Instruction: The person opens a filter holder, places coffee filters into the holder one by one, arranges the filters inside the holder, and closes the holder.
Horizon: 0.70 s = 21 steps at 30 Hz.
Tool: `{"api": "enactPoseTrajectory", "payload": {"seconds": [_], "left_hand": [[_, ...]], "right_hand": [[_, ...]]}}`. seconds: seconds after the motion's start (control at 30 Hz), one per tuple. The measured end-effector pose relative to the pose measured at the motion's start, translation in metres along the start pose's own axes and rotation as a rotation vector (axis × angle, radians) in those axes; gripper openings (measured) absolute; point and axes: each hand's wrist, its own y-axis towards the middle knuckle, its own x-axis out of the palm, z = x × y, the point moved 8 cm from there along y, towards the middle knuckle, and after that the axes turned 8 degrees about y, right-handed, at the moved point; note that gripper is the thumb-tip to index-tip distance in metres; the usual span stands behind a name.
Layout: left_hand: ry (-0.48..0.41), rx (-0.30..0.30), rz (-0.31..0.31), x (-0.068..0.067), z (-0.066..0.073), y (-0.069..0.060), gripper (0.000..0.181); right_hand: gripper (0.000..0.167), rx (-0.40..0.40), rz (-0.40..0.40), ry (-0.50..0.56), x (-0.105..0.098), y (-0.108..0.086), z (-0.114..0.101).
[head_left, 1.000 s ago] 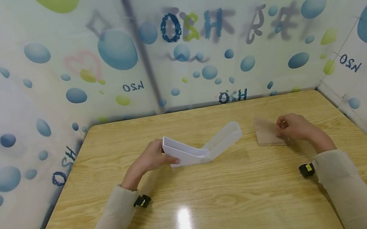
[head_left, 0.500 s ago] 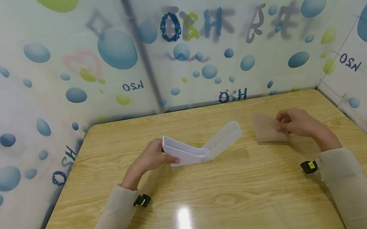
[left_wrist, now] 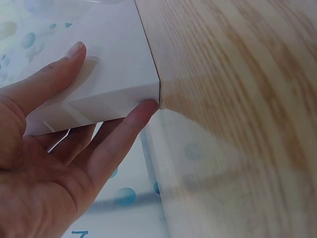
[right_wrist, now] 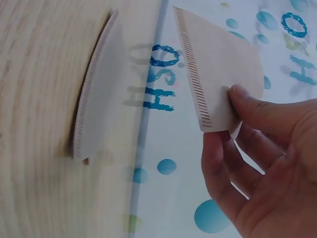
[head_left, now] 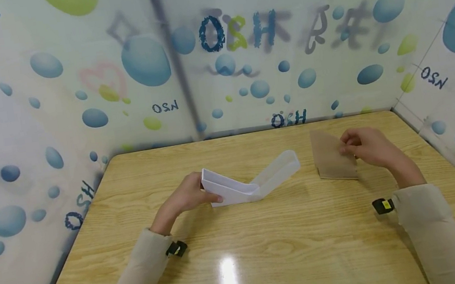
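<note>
My left hand grips the back end of a white box, whose translucent lid is swung up at the far end. In the left wrist view the thumb lies on one side wall of the white box and the fingers on its end. Over on the right, my right hand pinches a brown paper coffee filter with a crimped edge, raised off the table. Below it, in the right wrist view, a thin stack of similar filters lies on the wood. Whether more than one filter is held, I cannot tell.
The wood-grain table carries the box and the filters. A white patterned backdrop with blue and green spots stands behind the table and along its sides. Black wrist cameras sit at both cuffs.
My right hand has lifted and moved slightly right, raising the coffee filter from the pile, so it now stands steeper. The left hand and white box have stayed still.
</note>
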Motion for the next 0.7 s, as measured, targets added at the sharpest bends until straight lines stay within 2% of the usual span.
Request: {"api": "enactPoseTrajectory", "payload": {"seconds": [0.33,0.7], "left_hand": [[-0.005,-0.003,0.003,0.0,-0.001,-0.001,0.042],[-0.011,-0.01,0.0,0.001,-0.002,0.0,0.041]], "right_hand": [[0.016,-0.013,0.102,0.015,-0.012,-0.002,-0.019],[0.018,-0.121,0.195,0.038,-0.019,-0.004,-0.046]]}}
